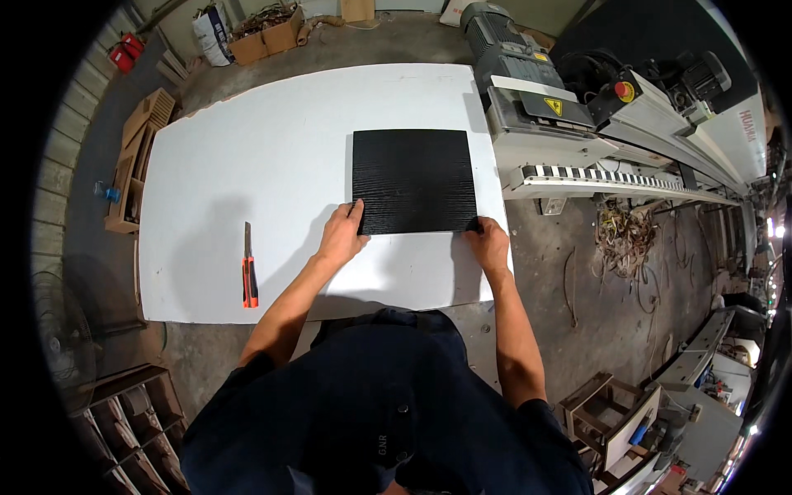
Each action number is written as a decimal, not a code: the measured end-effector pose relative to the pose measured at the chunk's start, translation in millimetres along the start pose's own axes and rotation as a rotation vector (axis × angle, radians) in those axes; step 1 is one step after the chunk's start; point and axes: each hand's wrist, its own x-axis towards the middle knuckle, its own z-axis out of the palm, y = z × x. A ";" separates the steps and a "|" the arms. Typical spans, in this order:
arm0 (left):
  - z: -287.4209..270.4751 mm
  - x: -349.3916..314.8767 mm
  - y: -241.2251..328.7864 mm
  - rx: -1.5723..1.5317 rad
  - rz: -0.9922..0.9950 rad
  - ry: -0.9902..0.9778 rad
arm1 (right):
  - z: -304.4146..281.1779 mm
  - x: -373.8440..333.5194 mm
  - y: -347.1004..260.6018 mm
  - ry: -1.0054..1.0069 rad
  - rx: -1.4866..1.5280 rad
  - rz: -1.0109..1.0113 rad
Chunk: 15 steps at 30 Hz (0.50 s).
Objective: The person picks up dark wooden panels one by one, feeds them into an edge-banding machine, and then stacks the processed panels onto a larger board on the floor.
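A square black panel (413, 180) with a fine ribbed texture lies flat on a large white board (272, 165). My left hand (343, 233) grips the panel's near left corner, fingers curled over its edge. My right hand (488, 242) holds the near right corner, close to the white board's right edge. Both forearms reach forward from my dark shirt at the bottom of the view.
An orange-handled utility knife (248, 271) lies on the white board to the left of my hands. A grey machine (569, 107) with a motor and roller track stands right of the board. Cardboard boxes (264, 37) sit at the back; wooden pieces (136, 153) lie at left.
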 end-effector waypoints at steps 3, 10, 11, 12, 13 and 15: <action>-3.6 0.3 3.2 0.005 0.002 0.014 | -0.1 -0.4 1.0 0.012 -0.019 -0.008; -2.7 -1.4 1.4 -0.020 -0.021 0.049 | -4.2 3.8 -4.2 -0.052 -0.071 -0.012; -2.1 -1.2 0.0 -0.018 -0.022 0.048 | -4.2 3.8 -5.9 -0.035 -0.071 -0.020; -1.5 -1.0 -1.3 -0.017 -0.022 0.051 | -3.9 3.8 -7.0 -0.036 -0.069 -0.020; -2.4 -0.6 -0.7 -0.018 -0.022 0.052 | -3.8 3.2 -6.0 -0.025 -0.063 -0.015; -4.0 0.2 0.9 0.004 -0.015 0.046 | -3.4 2.7 -4.3 -0.017 -0.056 -0.008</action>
